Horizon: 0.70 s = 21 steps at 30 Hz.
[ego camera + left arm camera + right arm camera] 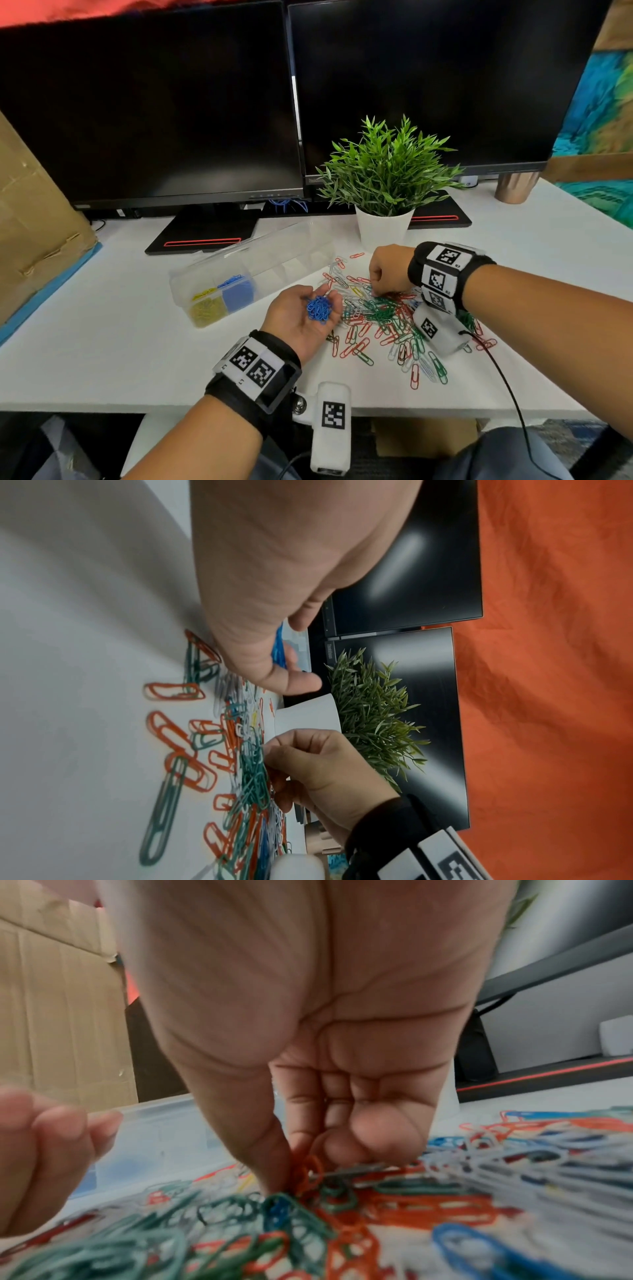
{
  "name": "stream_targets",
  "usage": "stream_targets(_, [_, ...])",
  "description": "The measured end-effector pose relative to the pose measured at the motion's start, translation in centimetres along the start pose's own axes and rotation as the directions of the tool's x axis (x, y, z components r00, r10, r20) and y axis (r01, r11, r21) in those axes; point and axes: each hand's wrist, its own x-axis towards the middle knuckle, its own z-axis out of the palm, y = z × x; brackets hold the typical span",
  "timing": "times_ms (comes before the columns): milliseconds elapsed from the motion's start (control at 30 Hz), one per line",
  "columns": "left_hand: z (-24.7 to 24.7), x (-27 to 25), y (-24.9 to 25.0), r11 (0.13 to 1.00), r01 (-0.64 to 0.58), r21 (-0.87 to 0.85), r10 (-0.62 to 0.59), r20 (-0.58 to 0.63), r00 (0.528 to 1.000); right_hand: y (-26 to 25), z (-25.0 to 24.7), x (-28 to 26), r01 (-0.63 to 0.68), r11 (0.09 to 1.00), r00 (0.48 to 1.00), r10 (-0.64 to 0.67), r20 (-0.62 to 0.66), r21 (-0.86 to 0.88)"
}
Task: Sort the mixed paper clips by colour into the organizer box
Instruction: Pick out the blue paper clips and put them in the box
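Observation:
Palm up, my left hand point(301, 320) carries a clump of blue paper clips point(319, 309) on its relaxed fingers, just left of the mixed pile point(387, 320) of red, green, white and blue clips. My right hand point(385, 272) reaches down into the pile's far side, its thumb and forefinger point(274, 1161) pinching a clip there; a red loop point(313, 1167) shows between them. The clear organizer box point(274, 260) lies open to the left, with yellow clips point(205, 310) in its nearest compartment and blue clips point(238, 293) in the one beside it.
A potted plant point(383, 222) stands right behind the pile. Two dark monitors point(154, 109) fill the back of the white desk point(102, 342). A cardboard box point(30, 222) leans at the left, a copper cup point(515, 188) stands far right. A black cable point(507, 383) trails off the front edge.

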Motion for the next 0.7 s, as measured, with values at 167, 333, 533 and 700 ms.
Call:
stream_targets(167, [-0.1, 0.1, -0.1, 1.000, -0.007, 0.002, 0.007, -0.004, 1.000, 1.3, -0.8, -0.3, -0.003, 0.993, 1.000, 0.003, -0.001, 0.118])
stream_targets(333, [0.2, 0.2, -0.4, 1.000, -0.003, 0.001, 0.003, 0.002, 1.000, 1.1, -0.9, -0.7, 0.027, 1.000, 1.000, -0.028, 0.013, 0.015])
stream_targets(533, [0.0, 0.4, -0.5, 1.000, 0.010, -0.023, -0.010, 0.020, 1.000, -0.3, -0.2, -0.2, 0.014, 0.998, 1.000, -0.014, -0.011, -0.054])
stream_targets(700, [-0.1, 0.3, -0.2, 1.000, 0.009, -0.026, -0.008, 0.036, 0.999, -0.1, -0.4, -0.1, 0.040, 0.998, 0.999, -0.040, -0.008, 0.039])
